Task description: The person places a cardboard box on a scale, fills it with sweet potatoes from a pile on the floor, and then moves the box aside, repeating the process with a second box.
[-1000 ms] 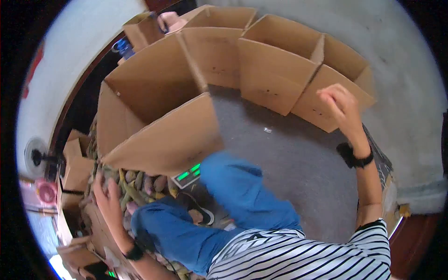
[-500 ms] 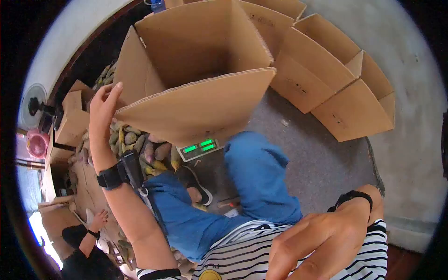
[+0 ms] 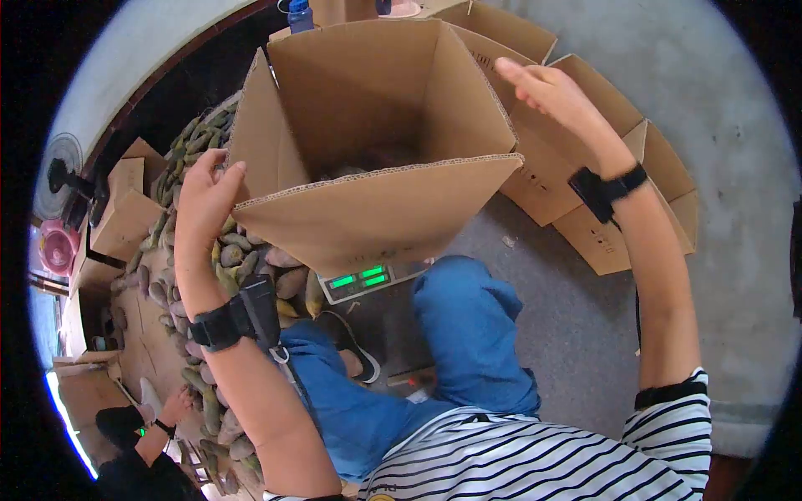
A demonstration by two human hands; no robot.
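Observation:
A tall cardboard box with its top open stands in front of me, over a digital scale with lit green numbers. Dark, blurry contents show low inside it. My left hand is at the left edge of the box, thumb toward the near corner and fingers curled along the outside. My right hand is raised just beyond the box's right edge, in front of another box. Its fingers are stretched out and hold nothing.
More open cardboard boxes line the right. Sweet potatoes are heaped on the left. A blue bottle stands behind, and a fan is at far left. Another person's hand reaches among the sweet potatoes at lower left.
My right hand has swung up and forward from beside my body to the right side of the box. My left hand stays at the left edge. Dark contents now show in the box.

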